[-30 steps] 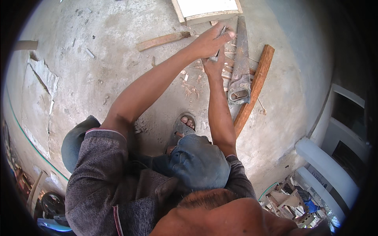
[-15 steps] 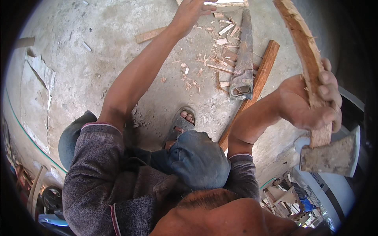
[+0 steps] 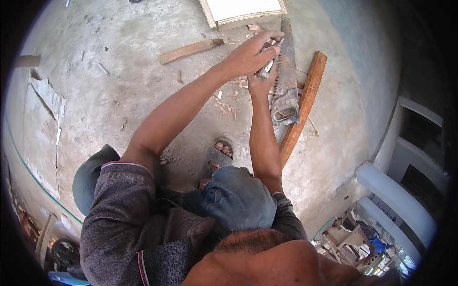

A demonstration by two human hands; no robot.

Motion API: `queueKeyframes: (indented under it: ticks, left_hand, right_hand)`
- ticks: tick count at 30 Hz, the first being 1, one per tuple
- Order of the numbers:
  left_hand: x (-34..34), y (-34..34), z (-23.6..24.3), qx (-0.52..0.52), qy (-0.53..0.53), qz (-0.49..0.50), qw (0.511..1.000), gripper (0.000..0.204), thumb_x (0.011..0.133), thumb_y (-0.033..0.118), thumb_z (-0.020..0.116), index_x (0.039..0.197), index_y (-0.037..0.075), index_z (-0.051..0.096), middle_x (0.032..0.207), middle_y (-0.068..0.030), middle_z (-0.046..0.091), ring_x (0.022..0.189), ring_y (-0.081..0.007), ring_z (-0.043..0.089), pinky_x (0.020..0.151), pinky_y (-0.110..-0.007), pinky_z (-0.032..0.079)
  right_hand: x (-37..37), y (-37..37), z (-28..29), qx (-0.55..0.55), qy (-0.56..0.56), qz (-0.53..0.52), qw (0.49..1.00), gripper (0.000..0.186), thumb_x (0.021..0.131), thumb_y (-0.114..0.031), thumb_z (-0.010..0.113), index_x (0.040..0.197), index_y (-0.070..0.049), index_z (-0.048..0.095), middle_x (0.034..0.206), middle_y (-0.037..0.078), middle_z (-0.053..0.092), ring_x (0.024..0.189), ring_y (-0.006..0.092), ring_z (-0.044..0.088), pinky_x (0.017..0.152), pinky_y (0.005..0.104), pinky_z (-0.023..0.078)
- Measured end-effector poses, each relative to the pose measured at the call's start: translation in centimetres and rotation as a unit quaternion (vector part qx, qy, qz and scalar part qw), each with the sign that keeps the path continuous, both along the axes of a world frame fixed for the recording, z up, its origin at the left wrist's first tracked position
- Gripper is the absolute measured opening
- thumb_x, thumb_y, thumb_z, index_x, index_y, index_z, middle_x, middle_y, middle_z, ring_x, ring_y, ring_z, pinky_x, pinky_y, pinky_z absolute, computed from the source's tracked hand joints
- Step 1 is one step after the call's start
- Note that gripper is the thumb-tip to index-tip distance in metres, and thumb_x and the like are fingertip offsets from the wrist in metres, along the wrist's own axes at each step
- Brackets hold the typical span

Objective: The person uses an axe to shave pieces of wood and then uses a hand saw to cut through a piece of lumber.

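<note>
My two hands meet over the concrete floor beside a rusty handsaw (image 3: 287, 71). My left hand (image 3: 255, 55) curls its fingers over a bunch of pale wood chips (image 3: 266, 69). Just below it, my right hand (image 3: 262, 85) presses against the same chips from the near side, its fingers largely hidden. The saw lies flat with its toothed edge toward my hands and its handle toward me. Small wood shavings (image 3: 226, 108) are scattered on the floor just nearer than my hands. The axe is not visible now.
A reddish-brown timber (image 3: 307, 97) lies right of the saw. A shorter wood strip (image 3: 188, 51) rests left of my hands. Beyond stands a white-topped wooden frame (image 3: 248, 10). My sandalled foot (image 3: 220, 151) is close below. Scrap wood (image 3: 350, 238) is piled at lower right.
My right hand has moved left from the right side, where it held an axe, and has joined my left hand at the chips. The axe has gone from view.
</note>
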State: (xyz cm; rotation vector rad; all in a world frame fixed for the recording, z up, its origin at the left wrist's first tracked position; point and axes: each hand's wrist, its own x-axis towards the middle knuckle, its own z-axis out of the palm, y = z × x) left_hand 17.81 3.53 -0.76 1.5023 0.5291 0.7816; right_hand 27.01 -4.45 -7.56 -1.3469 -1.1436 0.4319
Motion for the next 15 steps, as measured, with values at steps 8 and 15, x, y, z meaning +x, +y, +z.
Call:
queueKeyframes:
  ticks: [8,15]
  left_hand:
    - [-1.3,2.7,-2.3,-0.143,-0.014,0.033,0.989,0.062,0.097,0.053,0.045,0.145,0.014,0.037,0.138,-0.0137,0.050,0.129,-0.0266,0.047,0.109,-0.042,0.035]
    - [-3.0,4.1,-0.7,-0.219,-0.048,0.123,0.967,0.060,0.099,0.049,0.044,0.138,0.004,0.040,0.130,-0.0156,0.054,0.110,-0.0283,0.060,0.100,-0.043,0.044]
  right_hand:
    - [4.5,1.6,11.6,0.147,-0.122,-0.051,0.980,0.011,0.088,-0.013,0.059,0.090,-0.005,0.052,0.082,0.013,0.063,0.078,0.0215,0.064,0.076,0.0457,0.059]
    - [7.9,-0.6,25.9,0.375,-0.142,0.059,0.914,0.028,0.096,-0.030,0.041,0.088,-0.006,0.053,0.080,0.008,0.059,0.078,0.0271,0.064,0.080,0.0503,0.057]
